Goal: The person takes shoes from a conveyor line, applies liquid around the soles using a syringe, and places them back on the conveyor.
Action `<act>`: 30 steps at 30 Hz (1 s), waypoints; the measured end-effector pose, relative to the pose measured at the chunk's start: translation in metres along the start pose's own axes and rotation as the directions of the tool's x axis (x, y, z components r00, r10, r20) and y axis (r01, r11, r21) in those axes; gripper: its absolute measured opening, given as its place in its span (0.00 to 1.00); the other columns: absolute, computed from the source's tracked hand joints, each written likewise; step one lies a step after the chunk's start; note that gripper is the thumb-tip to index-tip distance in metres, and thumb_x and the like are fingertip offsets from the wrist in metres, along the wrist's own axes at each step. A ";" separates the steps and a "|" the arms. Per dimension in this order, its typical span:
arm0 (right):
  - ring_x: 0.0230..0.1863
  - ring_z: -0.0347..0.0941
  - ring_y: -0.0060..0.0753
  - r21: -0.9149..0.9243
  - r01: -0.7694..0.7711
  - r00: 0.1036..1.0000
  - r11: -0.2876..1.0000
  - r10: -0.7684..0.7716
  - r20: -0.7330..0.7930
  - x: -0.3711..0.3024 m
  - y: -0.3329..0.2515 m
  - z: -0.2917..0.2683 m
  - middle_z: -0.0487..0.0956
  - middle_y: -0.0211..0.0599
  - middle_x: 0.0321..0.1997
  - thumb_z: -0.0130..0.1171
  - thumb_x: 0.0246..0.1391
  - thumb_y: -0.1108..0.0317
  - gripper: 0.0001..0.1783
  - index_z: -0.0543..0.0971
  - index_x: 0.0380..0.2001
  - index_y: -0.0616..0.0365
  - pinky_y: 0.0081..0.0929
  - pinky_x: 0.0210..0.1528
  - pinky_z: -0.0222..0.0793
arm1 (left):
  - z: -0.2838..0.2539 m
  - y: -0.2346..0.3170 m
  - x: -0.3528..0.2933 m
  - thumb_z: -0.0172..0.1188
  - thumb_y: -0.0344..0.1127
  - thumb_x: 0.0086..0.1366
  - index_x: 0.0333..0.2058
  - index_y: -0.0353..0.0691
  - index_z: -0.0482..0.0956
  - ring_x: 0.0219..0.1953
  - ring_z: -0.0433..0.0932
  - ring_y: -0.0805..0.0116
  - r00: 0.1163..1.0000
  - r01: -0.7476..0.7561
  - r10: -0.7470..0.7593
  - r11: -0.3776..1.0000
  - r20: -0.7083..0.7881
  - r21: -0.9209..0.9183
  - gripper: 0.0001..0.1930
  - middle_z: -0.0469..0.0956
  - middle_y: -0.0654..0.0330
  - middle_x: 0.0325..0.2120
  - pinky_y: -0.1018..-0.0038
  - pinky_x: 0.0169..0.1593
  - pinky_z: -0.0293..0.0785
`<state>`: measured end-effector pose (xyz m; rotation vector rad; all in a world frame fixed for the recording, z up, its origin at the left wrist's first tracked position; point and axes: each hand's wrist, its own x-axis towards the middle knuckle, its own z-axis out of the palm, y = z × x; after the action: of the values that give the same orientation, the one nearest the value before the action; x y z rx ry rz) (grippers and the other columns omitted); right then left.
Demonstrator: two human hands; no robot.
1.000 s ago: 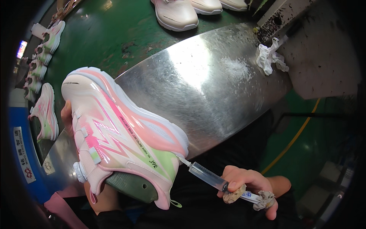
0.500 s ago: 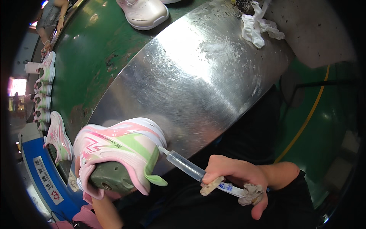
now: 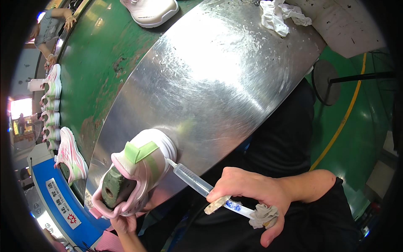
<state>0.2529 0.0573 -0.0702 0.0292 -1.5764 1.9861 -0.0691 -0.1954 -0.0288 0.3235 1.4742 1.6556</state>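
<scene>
L hand (image 3: 125,222) mostly hidden under held shoe (image 3: 147,168). Syringe (image 3: 193,179) tip too small to tell if touching heel. Beyond worktop's (image 3: 210,113) L edge, pale shoe (image 3: 152,11) cut off up top; ditto white cloth (image 3: 275,17), far end.

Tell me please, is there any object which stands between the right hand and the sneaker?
Only the syringe, which the right hand itself holds; its nozzle reaches the rear of the sneaker. Nothing else visible stands in the way.
</scene>
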 end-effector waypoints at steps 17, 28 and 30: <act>0.48 0.64 0.34 0.150 -0.007 1.000 0.989 0.006 0.006 -0.008 -0.014 0.024 0.65 0.42 0.47 0.73 0.32 0.39 0.59 0.59 0.57 0.72 0.27 0.51 0.58 | 0.054 -0.063 -0.076 0.60 0.33 0.48 0.59 0.31 0.59 0.51 0.73 0.51 0.960 0.281 -0.273 0.924 0.068 -0.260 0.37 0.71 0.47 0.51 0.57 0.56 0.69; 0.46 0.63 0.33 0.101 -0.196 0.976 0.975 0.185 0.114 0.004 -0.062 0.028 0.65 0.40 0.47 0.74 0.30 0.40 0.58 0.62 0.56 0.71 0.25 0.48 0.58 | 0.094 -0.077 -0.060 0.60 0.28 0.41 0.61 0.32 0.54 0.54 0.71 0.51 0.778 0.627 -0.490 0.653 0.394 -0.425 0.44 0.69 0.45 0.52 0.59 0.56 0.70; 0.45 0.64 0.33 0.019 -0.269 0.955 0.963 0.265 0.136 0.006 -0.081 0.028 0.66 0.41 0.47 0.74 0.29 0.40 0.58 0.63 0.56 0.71 0.25 0.48 0.58 | 0.096 -0.079 -0.057 0.59 0.28 0.40 0.61 0.33 0.55 0.55 0.70 0.52 0.758 0.651 -0.504 0.626 0.415 -0.429 0.44 0.68 0.45 0.53 0.59 0.58 0.68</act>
<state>0.2759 0.0443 0.0117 -0.0406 -1.7025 2.2625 0.0642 -0.1787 -0.0550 -0.2547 0.7174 1.3409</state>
